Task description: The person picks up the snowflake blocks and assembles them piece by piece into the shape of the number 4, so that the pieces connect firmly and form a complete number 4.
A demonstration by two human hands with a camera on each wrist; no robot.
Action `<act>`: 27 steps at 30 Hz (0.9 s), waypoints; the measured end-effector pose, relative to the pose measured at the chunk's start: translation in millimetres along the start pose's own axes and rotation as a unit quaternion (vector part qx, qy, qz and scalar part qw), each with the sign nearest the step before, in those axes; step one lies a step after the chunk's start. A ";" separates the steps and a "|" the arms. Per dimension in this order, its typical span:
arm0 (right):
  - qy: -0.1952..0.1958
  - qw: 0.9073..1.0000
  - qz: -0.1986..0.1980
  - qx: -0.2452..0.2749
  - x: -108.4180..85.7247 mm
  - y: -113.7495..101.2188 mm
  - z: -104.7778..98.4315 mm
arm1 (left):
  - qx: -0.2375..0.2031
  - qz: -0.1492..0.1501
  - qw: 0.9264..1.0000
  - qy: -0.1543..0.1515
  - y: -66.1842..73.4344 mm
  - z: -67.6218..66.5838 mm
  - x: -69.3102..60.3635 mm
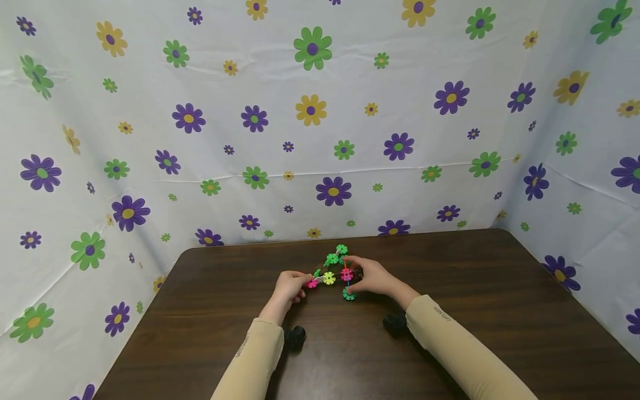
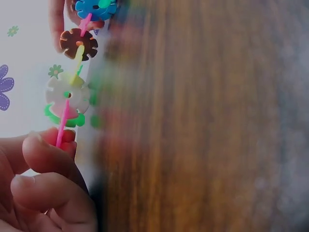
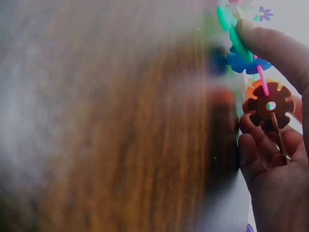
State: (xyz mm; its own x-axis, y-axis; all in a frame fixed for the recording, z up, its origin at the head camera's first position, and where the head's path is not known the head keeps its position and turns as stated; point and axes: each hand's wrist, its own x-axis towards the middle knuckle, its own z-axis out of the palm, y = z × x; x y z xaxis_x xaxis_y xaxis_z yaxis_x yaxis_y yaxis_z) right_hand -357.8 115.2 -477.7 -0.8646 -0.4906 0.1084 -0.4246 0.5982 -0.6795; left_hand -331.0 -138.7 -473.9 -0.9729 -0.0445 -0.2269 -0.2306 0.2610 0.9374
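Several notched, flower-shaped plastic discs are slotted together into one angular build held above the table. My left hand [image 1: 290, 288] pinches a pink disc [image 1: 312, 283] at its left end; the left wrist view shows this disc edge-on, slotted near a white disc [image 2: 54, 89], with a brown disc [image 2: 72, 43] farther along. At the right end, my right hand [image 1: 375, 276] holds the build, thumb against a green disc [image 3: 234, 35] beside a blue disc [image 3: 241, 63]. Its other fingers curl behind a brown disc [image 3: 260, 107]. A yellow disc [image 1: 329, 278] lies between the hands.
The dark wooden table [image 1: 225, 322] stretches out around both hands. Behind and beside it hangs a white flower-print curtain [image 1: 280, 150]. Black devices [image 1: 296, 336] sit at both wrists, below the beige sleeves [image 1: 250, 358].
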 end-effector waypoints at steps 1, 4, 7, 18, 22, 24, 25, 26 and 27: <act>0.000 1.000 0.000 0.000 0.0 0.0 0.2 | 0.003 0.002 1.000 0.000 0.1 -0.5 -0.5; 0.000 1.000 -0.001 0.003 -0.3 1.0 0.6 | 0.008 0.005 1.000 -0.002 0.7 -1.5 -1.8; -0.007 1.000 -0.002 0.009 -0.5 2.4 0.3 | 0.012 0.005 1.000 -0.004 1.0 -1.9 -2.9; -0.015 1.000 -0.006 0.018 3.4 6.0 -3.8 | 0.011 0.010 1.000 -0.012 0.7 -2.0 4.4; -0.018 1.000 -0.006 0.015 2.3 8.0 -2.8 | 0.014 0.008 1.000 -0.007 -1.9 -0.7 4.8; -0.020 1.000 -0.005 0.019 1.7 8.5 -2.6 | 0.016 0.008 1.000 -0.007 -3.1 -0.2 4.7; -0.020 1.000 -0.003 0.024 1.4 8.8 -2.7 | 0.015 0.009 1.000 -0.007 -3.5 -0.1 4.7; -0.019 0.999 -0.003 0.026 1.1 9.3 -3.0 | 0.014 0.010 1.000 -0.008 -3.7 -0.1 4.5; -0.017 0.999 -0.003 0.029 1.0 9.3 -3.4 | 0.011 0.012 1.000 -0.008 -3.6 -0.4 4.3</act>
State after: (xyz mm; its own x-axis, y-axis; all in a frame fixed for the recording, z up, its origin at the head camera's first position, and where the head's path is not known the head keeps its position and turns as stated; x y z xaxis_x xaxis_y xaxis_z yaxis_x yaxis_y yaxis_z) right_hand -363.5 122.4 -481.4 -0.8521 -0.5160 0.0880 -0.4123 0.5582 -0.7200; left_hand -334.4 -140.2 -478.2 -0.9776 -0.0227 -0.2092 -0.2070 0.2827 0.9366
